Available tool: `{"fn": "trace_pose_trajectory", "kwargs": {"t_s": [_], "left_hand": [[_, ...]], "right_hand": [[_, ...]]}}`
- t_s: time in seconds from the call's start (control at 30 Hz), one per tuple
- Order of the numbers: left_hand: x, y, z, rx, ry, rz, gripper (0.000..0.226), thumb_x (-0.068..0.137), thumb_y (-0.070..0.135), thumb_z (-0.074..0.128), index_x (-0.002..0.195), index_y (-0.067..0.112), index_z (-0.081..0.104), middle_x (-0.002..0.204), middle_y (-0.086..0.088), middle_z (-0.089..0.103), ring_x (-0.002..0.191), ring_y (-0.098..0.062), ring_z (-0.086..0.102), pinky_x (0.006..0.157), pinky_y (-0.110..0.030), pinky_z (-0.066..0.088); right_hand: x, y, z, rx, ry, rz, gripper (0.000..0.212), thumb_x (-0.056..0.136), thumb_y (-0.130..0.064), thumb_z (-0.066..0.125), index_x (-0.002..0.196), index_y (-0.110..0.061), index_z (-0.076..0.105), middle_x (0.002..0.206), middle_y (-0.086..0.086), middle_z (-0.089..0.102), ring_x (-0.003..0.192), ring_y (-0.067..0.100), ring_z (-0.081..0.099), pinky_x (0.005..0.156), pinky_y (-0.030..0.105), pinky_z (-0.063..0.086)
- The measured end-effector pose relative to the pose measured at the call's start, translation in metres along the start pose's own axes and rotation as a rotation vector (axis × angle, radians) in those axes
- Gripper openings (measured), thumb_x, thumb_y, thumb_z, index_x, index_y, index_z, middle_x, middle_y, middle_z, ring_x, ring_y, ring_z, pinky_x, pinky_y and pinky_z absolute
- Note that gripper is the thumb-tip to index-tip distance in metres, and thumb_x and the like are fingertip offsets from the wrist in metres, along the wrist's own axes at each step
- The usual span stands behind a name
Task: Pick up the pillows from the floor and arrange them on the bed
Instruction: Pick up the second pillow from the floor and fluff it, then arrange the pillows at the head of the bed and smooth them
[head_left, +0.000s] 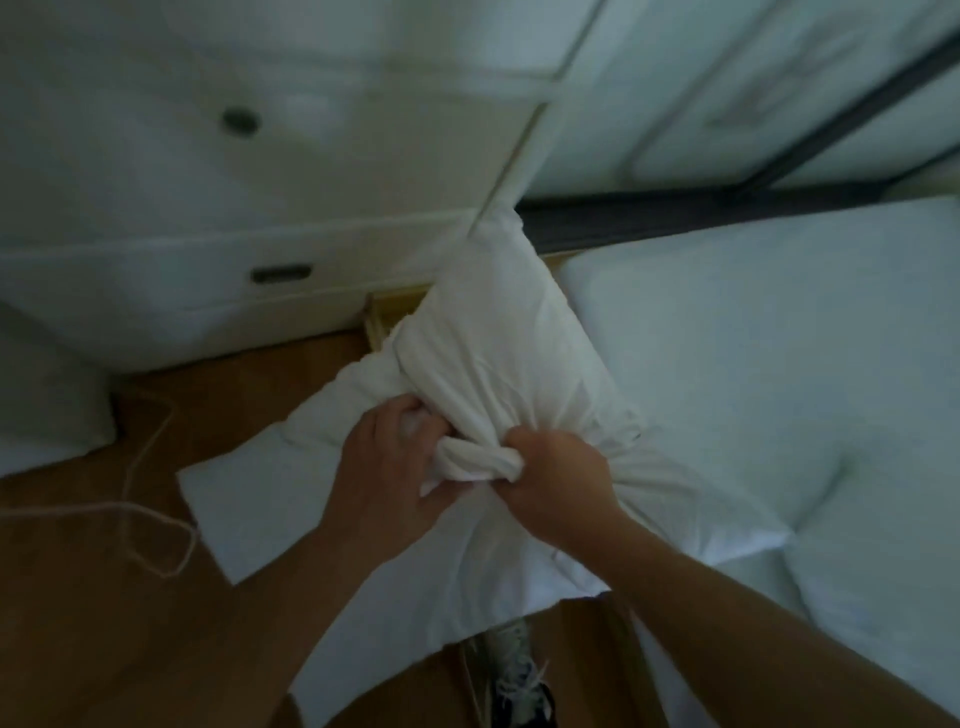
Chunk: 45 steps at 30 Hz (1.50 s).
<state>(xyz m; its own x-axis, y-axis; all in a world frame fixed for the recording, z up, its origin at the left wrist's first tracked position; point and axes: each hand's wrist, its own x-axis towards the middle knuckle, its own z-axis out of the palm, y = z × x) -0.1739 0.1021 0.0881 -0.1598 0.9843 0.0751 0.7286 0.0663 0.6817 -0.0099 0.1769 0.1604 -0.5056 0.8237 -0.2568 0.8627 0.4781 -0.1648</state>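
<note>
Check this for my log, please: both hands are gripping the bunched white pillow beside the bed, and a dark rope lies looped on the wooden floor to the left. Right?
Nearly. The head view shows the left hand and right hand gripping the bunched white pillow beside the bed, but the rope looped on the wooden floor is pale, not dark.

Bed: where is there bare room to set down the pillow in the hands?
The bed is bare from the dark rail to its near edge. Crowded: the left corner, where both hands bunch the pillow. The floor holds a cord and another pillow.
</note>
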Motion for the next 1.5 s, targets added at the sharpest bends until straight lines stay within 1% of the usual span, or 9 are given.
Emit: {"fn": "trace_pose_trajectory", "kwargs": {"t_s": [0.13, 0.27, 0.43, 0.53, 0.63, 0.8, 1.13, 1.3, 1.5], "left_hand": [[0.070, 0.135, -0.006, 0.012, 0.032, 0.236, 0.051, 0.083, 0.053, 0.058, 0.121, 0.022, 0.046, 0.125, -0.017, 0.051, 0.107, -0.034, 0.051, 0.086, -0.047, 0.047], [0.145, 0.281, 0.016, -0.018, 0.074, 0.371, 0.047, 0.088, 0.047, 0.055, 0.125, 0.018, 0.055, 0.129, -0.018, 0.050, 0.113, -0.035, 0.049, 0.094, -0.046, 0.042], [0.221, 0.412, 0.091, 0.028, -0.101, 0.414, 0.072, 0.090, 0.057, 0.040, 0.148, 0.020, 0.020, 0.153, -0.016, 0.025, 0.139, -0.032, 0.025, 0.107, -0.049, 0.031], [0.254, 0.452, 0.155, 0.091, -0.314, 0.339, 0.086, 0.086, 0.061, 0.044, 0.149, 0.028, -0.003, 0.160, -0.009, 0.002, 0.145, -0.031, 0.008, 0.111, -0.056, 0.024], [0.275, 0.460, 0.218, 0.265, -0.607, 0.226, 0.093, 0.081, 0.066, 0.050, 0.147, 0.035, -0.008, 0.160, -0.003, -0.008, 0.146, -0.032, -0.001, 0.113, -0.060, 0.016], [0.286, 0.444, 0.279, 0.460, -0.859, 0.180, 0.098, 0.075, 0.071, 0.053, 0.146, 0.038, -0.005, 0.160, -0.001, -0.009, 0.145, -0.035, -0.004, 0.111, -0.063, 0.013], [0.329, 0.421, 0.360, 0.561, -0.838, 0.206, 0.137, 0.046, 0.087, 0.059, 0.139, 0.037, -0.027, 0.154, -0.008, -0.032, 0.138, -0.045, -0.026, 0.102, -0.077, 0.002], [0.332, 0.403, 0.387, 0.505, -0.875, 0.190, 0.146, 0.037, 0.088, 0.062, 0.139, 0.037, -0.030, 0.151, -0.010, -0.037, 0.134, -0.047, -0.032, 0.098, -0.078, -0.004], [0.330, 0.396, 0.417, 0.525, -0.792, 0.208, 0.148, 0.036, 0.084, 0.065, 0.144, 0.033, -0.022, 0.154, -0.016, -0.029, 0.134, -0.048, -0.032, 0.094, -0.079, -0.015]], "right_hand": [[-0.033, 0.088, -0.124, 0.036, 0.097, 0.152, 0.020, 0.074, -0.042, 0.070, 0.081, -0.025, 0.060, 0.080, 0.003, 0.069, 0.082, 0.032, 0.065, 0.060, 0.030, 0.035], [-0.048, 0.207, -0.237, 0.177, 0.151, 0.309, 0.032, 0.067, -0.032, 0.078, 0.060, -0.027, 0.048, 0.070, -0.001, 0.063, 0.082, 0.029, 0.066, 0.065, 0.035, 0.044], [-0.049, 0.379, -0.306, 0.268, 0.214, 0.427, 0.027, 0.062, -0.026, 0.084, 0.065, -0.023, 0.058, 0.067, -0.002, 0.060, 0.077, 0.023, 0.063, 0.067, 0.038, 0.046], [-0.041, 0.474, -0.308, 0.204, 0.204, 0.501, 0.033, 0.071, -0.034, 0.080, 0.094, -0.021, 0.062, 0.095, 0.005, 0.062, 0.098, 0.029, 0.059, 0.081, 0.038, 0.045], [-0.038, 0.540, -0.278, 0.118, 0.046, 0.643, 0.060, 0.079, -0.051, 0.069, 0.130, -0.028, 0.048, 0.132, 0.008, 0.047, 0.122, 0.031, 0.044, 0.100, 0.045, 0.035], [-0.049, 0.579, -0.202, 0.260, -0.139, 0.734, 0.073, 0.080, -0.052, 0.068, 0.141, -0.027, 0.037, 0.145, 0.008, 0.035, 0.128, 0.030, 0.038, 0.106, 0.047, 0.034], [-0.001, 0.620, -0.143, 0.294, -0.123, 0.676, 0.105, 0.071, -0.060, 0.072, 0.150, -0.033, 0.010, 0.161, -0.004, 0.008, 0.144, 0.024, 0.015, 0.113, 0.049, 0.025], [0.037, 0.647, -0.123, 0.223, -0.310, 0.651, 0.123, 0.059, -0.060, 0.081, 0.151, -0.033, 0.004, 0.162, 0.000, -0.001, 0.146, 0.029, 0.005, 0.115, 0.051, 0.020], [0.059, 0.664, -0.082, 0.148, -0.412, 0.657, 0.127, 0.061, -0.063, 0.078, 0.151, -0.029, -0.006, 0.161, 0.006, -0.009, 0.145, 0.038, 0.002, 0.112, 0.055, 0.024]]}}
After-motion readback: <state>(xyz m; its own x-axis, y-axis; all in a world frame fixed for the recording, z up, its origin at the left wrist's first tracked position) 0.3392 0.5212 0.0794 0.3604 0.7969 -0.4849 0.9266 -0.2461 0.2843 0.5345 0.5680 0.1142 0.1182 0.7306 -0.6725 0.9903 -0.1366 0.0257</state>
